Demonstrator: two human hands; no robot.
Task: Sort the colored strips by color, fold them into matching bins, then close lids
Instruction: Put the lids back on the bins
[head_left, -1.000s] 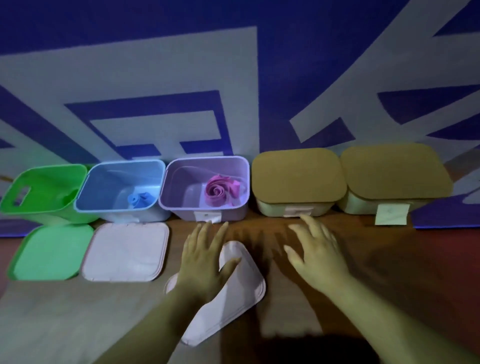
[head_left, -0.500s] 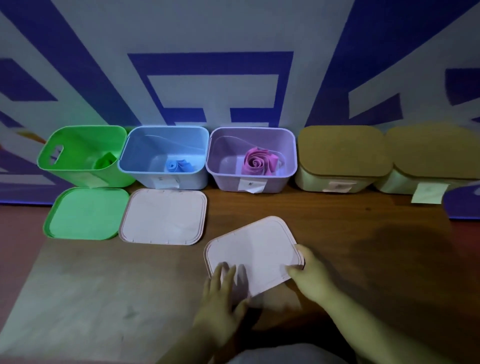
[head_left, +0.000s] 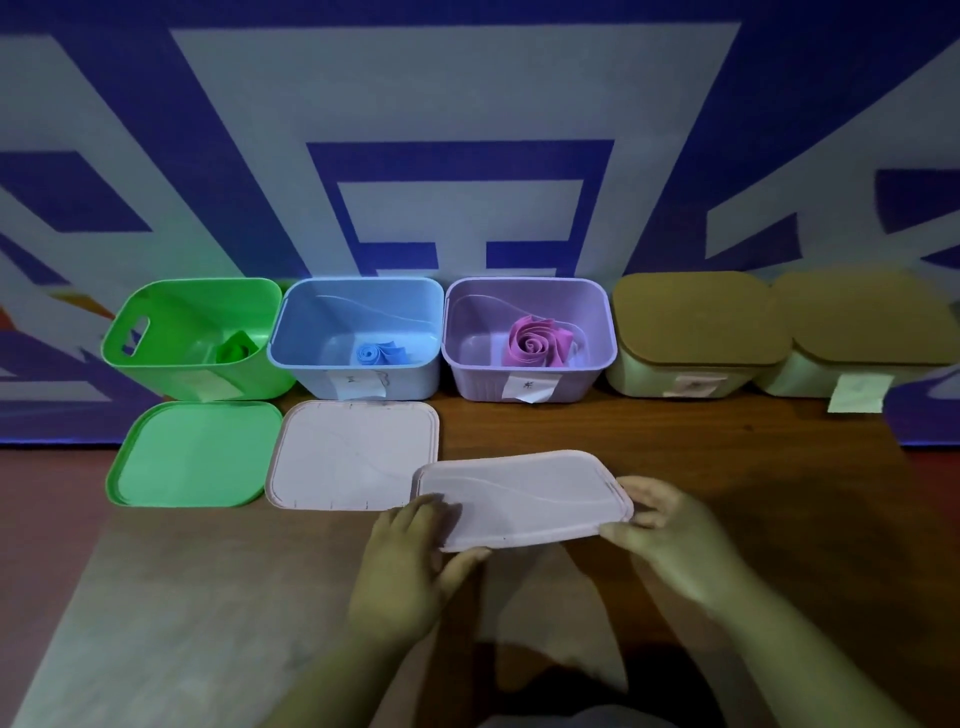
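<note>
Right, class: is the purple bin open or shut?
Open. The purple bin has no lid: its rolled pink strip shows; left hand and right hand hold a pale lid.

Dim, colour-tinted light, warped edges

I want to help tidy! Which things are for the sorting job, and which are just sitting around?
Job: held lid, left hand, right hand, purple bin, pink strip, blue bin, green bin, flat pale lid, green lid.
Around: two tan-lidded bins, already shut; wall banner.

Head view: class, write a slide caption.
Left hand and right hand hold a pale pink lid before the open purple bin containing a rolled pink strip.
</note>
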